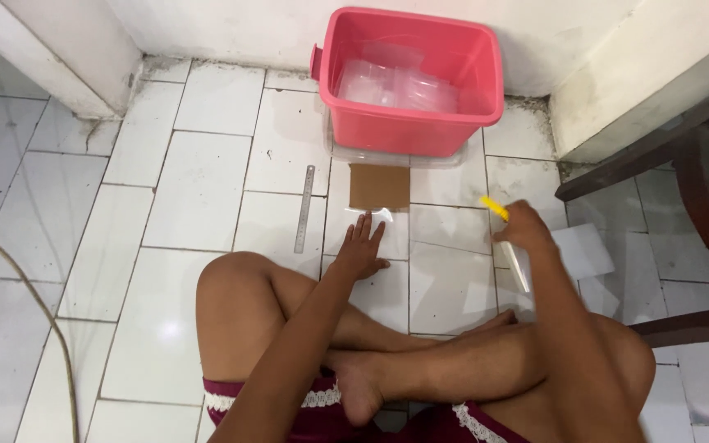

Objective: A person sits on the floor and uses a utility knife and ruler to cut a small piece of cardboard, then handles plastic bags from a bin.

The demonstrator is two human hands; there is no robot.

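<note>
I sit cross-legged on a white tiled floor. My left hand (pixel 362 244) lies flat, fingers spread, on a clear plastic sheet (pixel 371 221) spread over the tiles. A brown cardboard rectangle (pixel 379 187) lies just beyond my fingertips, under the sheet's far end. My right hand (pixel 523 232) is closed around a yellow cutter (pixel 494 208), whose tip points up and to the left. It hovers over a narrow clear strip (pixel 519 269) at the sheet's right side.
A steel ruler (pixel 304 208) lies left of the sheet. A pink plastic tub (pixel 486 74) holding clear plastic pieces stands against the far wall. White paper (pixel 584 250) lies at right, near dark wooden furniture (pixel 699 148). A cable (pixel 34 303) runs along the left.
</note>
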